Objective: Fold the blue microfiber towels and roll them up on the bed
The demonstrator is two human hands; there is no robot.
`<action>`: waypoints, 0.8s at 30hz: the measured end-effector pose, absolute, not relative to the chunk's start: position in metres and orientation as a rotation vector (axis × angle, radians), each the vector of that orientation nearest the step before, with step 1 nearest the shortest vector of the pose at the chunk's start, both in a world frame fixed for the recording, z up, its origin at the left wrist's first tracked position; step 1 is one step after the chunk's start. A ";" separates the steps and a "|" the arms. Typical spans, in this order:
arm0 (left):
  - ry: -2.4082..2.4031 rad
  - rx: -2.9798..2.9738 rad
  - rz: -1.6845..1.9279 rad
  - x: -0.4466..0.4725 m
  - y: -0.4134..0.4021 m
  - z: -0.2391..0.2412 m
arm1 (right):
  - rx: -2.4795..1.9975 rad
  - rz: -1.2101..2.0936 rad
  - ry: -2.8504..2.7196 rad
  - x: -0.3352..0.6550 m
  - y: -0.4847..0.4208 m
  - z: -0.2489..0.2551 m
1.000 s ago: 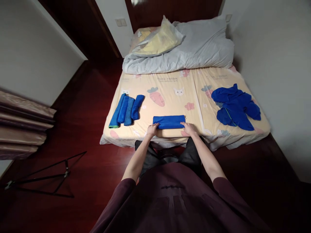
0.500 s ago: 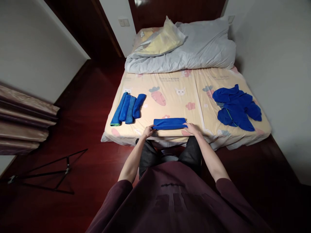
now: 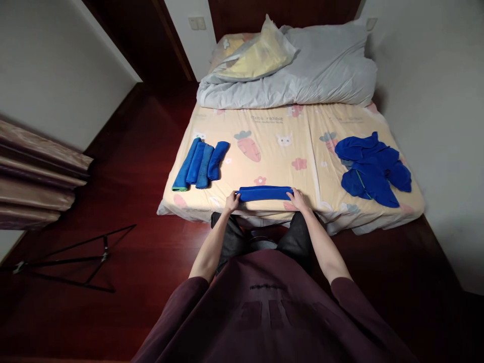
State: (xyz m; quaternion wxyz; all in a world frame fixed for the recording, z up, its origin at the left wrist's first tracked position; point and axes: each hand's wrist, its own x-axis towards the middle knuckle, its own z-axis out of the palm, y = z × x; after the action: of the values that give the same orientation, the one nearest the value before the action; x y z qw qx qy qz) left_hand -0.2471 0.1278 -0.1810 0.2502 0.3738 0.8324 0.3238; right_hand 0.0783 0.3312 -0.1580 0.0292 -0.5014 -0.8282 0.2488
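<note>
A blue towel, folded into a narrow strip, lies near the front edge of the bed. My left hand grips its left end with closed fingers. My right hand grips its right end the same way. Several rolled blue towels lie side by side at the bed's front left. A loose pile of blue towels sits at the bed's right side.
A grey duvet and a yellow pillow are heaped at the head of the bed. A black folded stand lies on the red wooden floor at the left. Brown curtains hang at the far left.
The blue towel in front of me has become narrower, folded or rolled lengthwise towards the bed's middle. Both hands stayed at its ends. The camera shifted slightly.
</note>
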 end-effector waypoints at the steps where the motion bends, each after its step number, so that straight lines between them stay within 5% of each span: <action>1: 2.281 1.006 0.879 -0.246 0.129 -0.182 | -1.580 0.773 -2.538 0.076 0.331 -0.159; 24: 2.332 0.948 0.773 -0.253 0.145 -0.180 | -1.659 0.804 -2.447 0.069 0.342 -0.174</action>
State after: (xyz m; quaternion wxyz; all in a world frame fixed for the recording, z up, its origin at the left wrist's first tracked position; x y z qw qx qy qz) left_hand -0.2526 0.1451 -0.1801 0.2512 0.3485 0.8572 0.2841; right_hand 0.0694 0.3424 -0.1743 0.0389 -0.5410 -0.7981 0.2623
